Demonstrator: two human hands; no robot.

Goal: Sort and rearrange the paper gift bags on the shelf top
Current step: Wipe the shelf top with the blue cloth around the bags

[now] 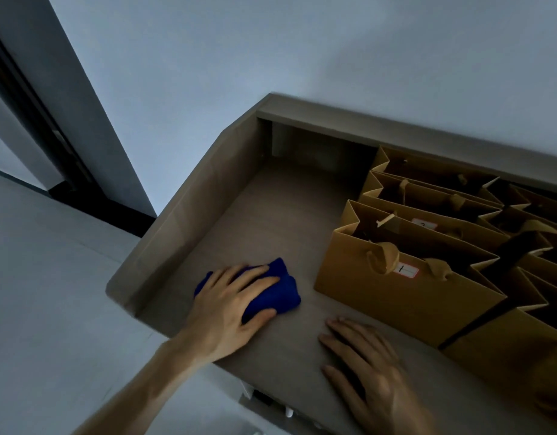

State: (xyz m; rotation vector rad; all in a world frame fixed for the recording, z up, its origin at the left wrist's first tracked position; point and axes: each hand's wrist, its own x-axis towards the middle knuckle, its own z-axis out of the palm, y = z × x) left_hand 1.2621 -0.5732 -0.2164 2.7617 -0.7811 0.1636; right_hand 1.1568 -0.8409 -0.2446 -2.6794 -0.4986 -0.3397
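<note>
Several brown paper gift bags stand upright in rows on the right half of the shelf top (270, 215). The nearest bag (396, 302) carries a white label marked with a single stroke; the bag behind it (427, 221) has a label too, partly hidden. My left hand (230, 309) presses down on a folded blue cloth (283, 290) on the bare shelf surface, left of the bags. My right hand (368, 368) lies flat on the shelf near its front edge, fingers spread, holding nothing, just in front of the nearest bag.
A raised rim (183, 215) runs along the shelf's left side and back. A pale wall (333, 58) stands behind. A dark door frame (35, 120) is at the far left, with light floor below. More bags (537, 309) crowd the right edge.
</note>
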